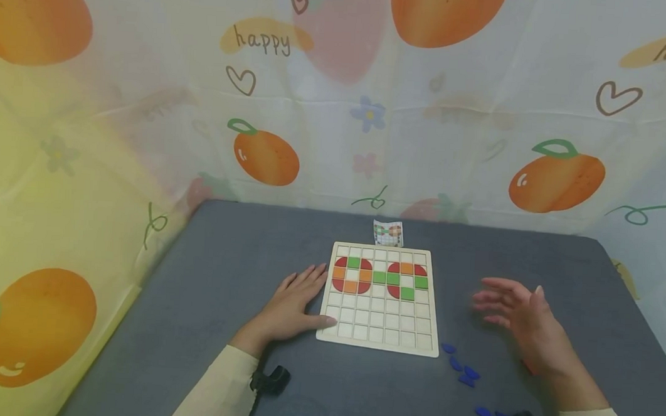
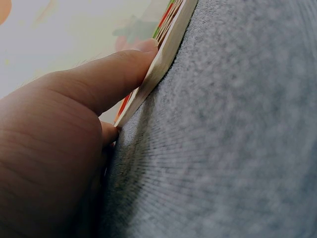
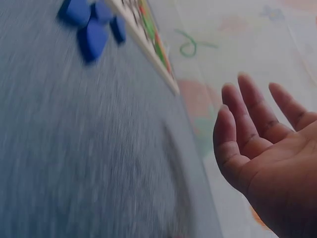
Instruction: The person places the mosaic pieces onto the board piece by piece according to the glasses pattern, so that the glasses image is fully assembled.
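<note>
A square wooden grid board (image 1: 377,319) lies on the dark table, with red, green and orange tiles (image 1: 349,287) set in its upper rows. My left hand (image 1: 291,303) rests along the board's left edge. Its fingers are spread, and the thumb lies over the rim near the lower corner. In the left wrist view the thumb (image 2: 116,72) presses on the board's edge (image 2: 161,64). To the right of the board hovers my right hand (image 1: 530,325), fingers loosely extended and palm turned sideways. The right wrist view shows nothing in that hand (image 3: 277,153).
Several small blue pieces (image 1: 467,380) are scattered near the board's lower right corner, two of them (image 1: 484,414) closer to the right wrist. A red-orange piece (image 1: 529,367) shows partly beneath the right hand. Behind the board is a small printed pattern card (image 1: 388,234). A fruit-patterned cloth (image 1: 324,151) hangs behind the table.
</note>
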Tool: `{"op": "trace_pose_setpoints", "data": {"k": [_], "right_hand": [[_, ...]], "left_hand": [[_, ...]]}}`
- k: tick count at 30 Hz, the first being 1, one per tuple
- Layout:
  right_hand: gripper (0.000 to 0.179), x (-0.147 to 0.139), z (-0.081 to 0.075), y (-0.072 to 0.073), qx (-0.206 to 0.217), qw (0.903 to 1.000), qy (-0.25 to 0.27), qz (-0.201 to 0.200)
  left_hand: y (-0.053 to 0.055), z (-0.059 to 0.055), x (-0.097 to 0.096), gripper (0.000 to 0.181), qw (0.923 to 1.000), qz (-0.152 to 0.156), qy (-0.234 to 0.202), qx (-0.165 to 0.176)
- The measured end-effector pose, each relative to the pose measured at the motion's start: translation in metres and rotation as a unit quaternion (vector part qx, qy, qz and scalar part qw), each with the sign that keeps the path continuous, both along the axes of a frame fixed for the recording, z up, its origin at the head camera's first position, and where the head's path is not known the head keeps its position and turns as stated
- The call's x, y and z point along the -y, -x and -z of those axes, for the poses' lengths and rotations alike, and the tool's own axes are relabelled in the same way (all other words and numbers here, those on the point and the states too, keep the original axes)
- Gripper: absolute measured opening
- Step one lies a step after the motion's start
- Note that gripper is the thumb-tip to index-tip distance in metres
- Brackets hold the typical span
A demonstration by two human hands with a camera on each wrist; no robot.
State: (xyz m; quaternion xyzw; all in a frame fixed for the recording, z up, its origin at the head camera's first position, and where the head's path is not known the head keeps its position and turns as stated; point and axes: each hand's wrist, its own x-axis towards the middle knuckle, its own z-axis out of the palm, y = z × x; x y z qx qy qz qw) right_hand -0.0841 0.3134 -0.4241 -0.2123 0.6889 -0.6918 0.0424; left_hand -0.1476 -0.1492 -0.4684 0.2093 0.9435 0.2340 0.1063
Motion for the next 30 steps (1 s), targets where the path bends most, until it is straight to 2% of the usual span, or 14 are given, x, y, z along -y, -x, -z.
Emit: {"op": "trace_pose_setpoints", "data": {"k": [3,6,10,14,16,18,21,26,30], "right_hand": [[0.073,-0.017,0.007,-0.005,-0.002,0.9999,0.013,-0.008],[0.069,-0.034,0.014,-0.011,0.005,1.0,0.004,0.001],[0.059,-0.055,0.021,-0.021,0.039,0.9974,-0.05,0.035],[0.053,-0.072,0.027,-0.026,0.047,0.9936,-0.096,0.037],[0.044,-0.076,0.029,-0.029,0.058,0.9862,-0.143,0.059],[0.036,-0.078,0.03,-0.033,0.085,0.9726,-0.198,0.087],[0.042,-0.079,0.03,-0.037,0.13,0.9518,-0.255,0.111],[0.049,-0.083,0.031,-0.039,0.143,0.9494,-0.265,0.091],[0.051,-0.084,0.028,-0.038,0.149,0.931,-0.32,0.091]], "left_hand": [[0.0,0.001,0.0,0.11,1.0,0.002,0.001,-0.001],[0.0,0.002,0.001,0.11,1.0,0.003,0.001,-0.001],[-0.001,0.001,0.0,0.11,1.0,0.004,-0.004,-0.001],[-0.001,0.0,0.0,0.11,1.0,0.003,-0.006,-0.001],[-0.002,-0.001,0.0,0.11,1.0,0.002,-0.007,-0.001],[-0.002,-0.001,0.0,0.11,1.0,0.002,-0.007,0.0],[-0.002,-0.001,0.0,0.11,1.0,0.002,-0.006,0.0],[-0.002,-0.003,0.0,0.109,1.0,0.001,-0.004,-0.001],[-0.002,-0.004,0.0,0.109,1.0,0.001,-0.003,0.0]]}}
